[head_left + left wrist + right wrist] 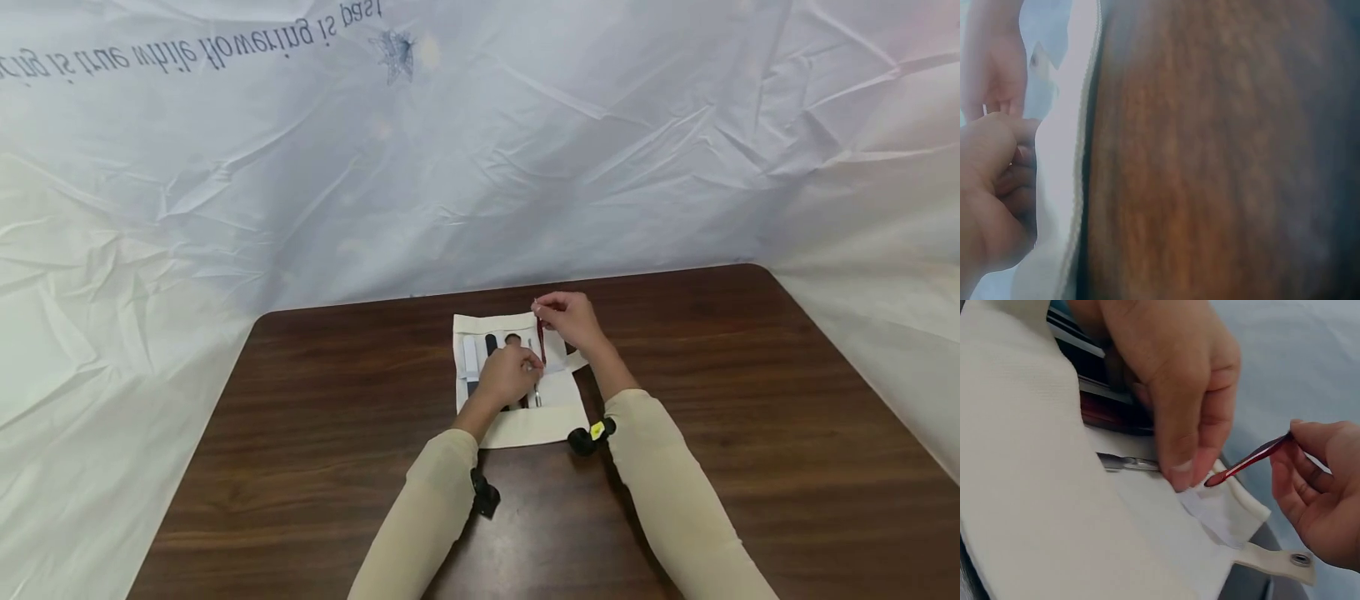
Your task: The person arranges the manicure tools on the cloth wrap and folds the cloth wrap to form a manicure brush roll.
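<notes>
A cream fabric tool pouch (528, 429) lies unfolded on the table, with slim tools in its pockets. My right hand (572, 321) pinches one end of a slim, dark red metal tool (1247, 464), apparently tweezers. Its free end points down at the pouch's right side. My left hand (510, 375) reaches over the pouch, thumb and forefinger pinching the white pocket edge (1200, 506) beside that end. Close by its fingertips, a silver tool with a flat tip (1125, 462) sits in a pocket. In the left wrist view, the left fingers (1019, 181) are curled, partly behind the fabric.
A white strip (470, 357) and a black-handled tool (491, 343) stand in the pouch's left pockets. A strap with a metal snap (1300, 559) sticks out on its right. The brown wooden table (315, 417) ends behind the pouch, against a hanging white cloth (480, 167).
</notes>
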Action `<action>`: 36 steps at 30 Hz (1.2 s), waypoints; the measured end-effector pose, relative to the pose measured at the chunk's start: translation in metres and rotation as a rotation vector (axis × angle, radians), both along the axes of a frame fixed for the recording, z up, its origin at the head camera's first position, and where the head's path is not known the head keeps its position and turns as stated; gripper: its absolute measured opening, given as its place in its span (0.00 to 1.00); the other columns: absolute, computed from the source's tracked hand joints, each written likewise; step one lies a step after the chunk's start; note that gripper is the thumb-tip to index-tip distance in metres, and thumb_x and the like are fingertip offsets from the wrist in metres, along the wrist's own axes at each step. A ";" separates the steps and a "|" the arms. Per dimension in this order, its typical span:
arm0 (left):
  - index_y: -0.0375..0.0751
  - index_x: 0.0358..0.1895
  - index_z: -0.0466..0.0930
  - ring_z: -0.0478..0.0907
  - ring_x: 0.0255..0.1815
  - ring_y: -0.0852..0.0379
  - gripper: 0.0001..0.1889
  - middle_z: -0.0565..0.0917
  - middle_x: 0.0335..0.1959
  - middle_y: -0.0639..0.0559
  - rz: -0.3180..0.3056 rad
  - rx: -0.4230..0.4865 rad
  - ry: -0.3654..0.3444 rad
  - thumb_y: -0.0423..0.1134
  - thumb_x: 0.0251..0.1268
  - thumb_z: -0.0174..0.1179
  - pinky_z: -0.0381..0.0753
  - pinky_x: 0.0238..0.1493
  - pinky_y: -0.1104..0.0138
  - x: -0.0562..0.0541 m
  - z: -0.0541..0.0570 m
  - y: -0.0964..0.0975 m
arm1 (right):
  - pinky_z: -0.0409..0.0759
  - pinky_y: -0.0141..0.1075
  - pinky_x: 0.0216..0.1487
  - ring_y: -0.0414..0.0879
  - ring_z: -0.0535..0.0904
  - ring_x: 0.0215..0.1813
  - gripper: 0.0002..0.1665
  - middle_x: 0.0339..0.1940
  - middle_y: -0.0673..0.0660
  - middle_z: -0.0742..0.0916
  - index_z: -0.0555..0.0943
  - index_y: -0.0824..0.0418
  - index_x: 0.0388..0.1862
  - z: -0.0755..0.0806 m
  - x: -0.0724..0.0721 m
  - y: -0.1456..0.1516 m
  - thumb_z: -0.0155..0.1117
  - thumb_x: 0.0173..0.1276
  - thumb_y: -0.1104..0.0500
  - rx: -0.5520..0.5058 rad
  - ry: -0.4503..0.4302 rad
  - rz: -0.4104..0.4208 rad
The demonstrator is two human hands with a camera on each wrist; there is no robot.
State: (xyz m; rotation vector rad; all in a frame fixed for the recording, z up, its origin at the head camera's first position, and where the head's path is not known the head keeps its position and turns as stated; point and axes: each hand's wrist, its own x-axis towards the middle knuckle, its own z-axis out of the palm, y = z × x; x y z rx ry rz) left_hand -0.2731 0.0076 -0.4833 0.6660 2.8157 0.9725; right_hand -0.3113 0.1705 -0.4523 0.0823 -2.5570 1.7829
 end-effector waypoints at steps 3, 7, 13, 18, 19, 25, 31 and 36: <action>0.43 0.40 0.91 0.69 0.20 0.64 0.07 0.87 0.28 0.49 0.005 0.003 -0.008 0.39 0.69 0.64 0.67 0.26 0.73 0.000 0.001 0.000 | 0.83 0.28 0.42 0.33 0.81 0.34 0.17 0.50 0.67 0.88 0.84 0.70 0.56 -0.003 -0.004 -0.004 0.61 0.76 0.60 0.043 -0.037 0.005; 0.43 0.40 0.91 0.68 0.20 0.64 0.07 0.85 0.26 0.49 0.009 0.013 -0.020 0.39 0.69 0.64 0.65 0.26 0.73 0.000 0.001 0.001 | 0.84 0.31 0.43 0.36 0.81 0.34 0.16 0.46 0.65 0.89 0.85 0.69 0.53 -0.005 -0.006 -0.004 0.63 0.75 0.59 0.092 -0.095 0.009; 0.43 0.39 0.91 0.68 0.19 0.64 0.07 0.84 0.23 0.50 0.012 0.020 -0.037 0.39 0.69 0.63 0.65 0.25 0.73 0.001 0.002 0.002 | 0.83 0.30 0.37 0.38 0.82 0.32 0.15 0.37 0.59 0.89 0.84 0.72 0.50 0.001 -0.001 0.004 0.62 0.75 0.60 0.086 -0.169 0.027; 0.43 0.39 0.90 0.67 0.19 0.63 0.07 0.81 0.21 0.53 0.024 0.012 -0.046 0.39 0.69 0.63 0.65 0.25 0.72 0.002 0.004 0.001 | 0.84 0.29 0.37 0.35 0.82 0.29 0.17 0.34 0.54 0.88 0.83 0.73 0.52 0.005 -0.001 0.009 0.61 0.75 0.61 0.139 -0.265 0.058; 0.43 0.39 0.90 0.67 0.19 0.63 0.07 0.80 0.20 0.53 0.026 0.011 -0.046 0.39 0.69 0.63 0.65 0.25 0.72 0.002 0.004 0.001 | 0.84 0.28 0.36 0.35 0.82 0.28 0.17 0.32 0.53 0.88 0.83 0.74 0.52 0.005 -0.002 0.010 0.61 0.74 0.61 0.153 -0.291 0.070; 0.43 0.39 0.91 0.68 0.20 0.64 0.07 0.82 0.21 0.52 0.027 0.019 -0.049 0.39 0.68 0.63 0.66 0.26 0.72 0.002 0.001 -0.001 | 0.83 0.28 0.32 0.34 0.81 0.23 0.16 0.21 0.48 0.85 0.84 0.76 0.51 0.004 0.001 0.010 0.61 0.73 0.64 0.251 -0.398 0.155; 0.43 0.39 0.90 0.67 0.17 0.64 0.07 0.78 0.18 0.55 0.017 0.036 -0.070 0.38 0.69 0.62 0.66 0.24 0.72 0.002 0.002 -0.001 | 0.78 0.32 0.32 0.38 0.81 0.25 0.13 0.20 0.49 0.86 0.89 0.69 0.41 0.009 0.007 0.007 0.63 0.70 0.60 0.404 -0.364 0.177; 0.42 0.39 0.90 0.67 0.16 0.63 0.08 0.77 0.16 0.55 0.013 0.038 -0.074 0.38 0.70 0.62 0.66 0.24 0.72 0.002 0.004 -0.001 | 0.71 0.35 0.29 0.43 0.77 0.25 0.13 0.18 0.50 0.84 0.88 0.66 0.31 0.009 0.007 0.008 0.64 0.69 0.58 0.477 -0.328 0.181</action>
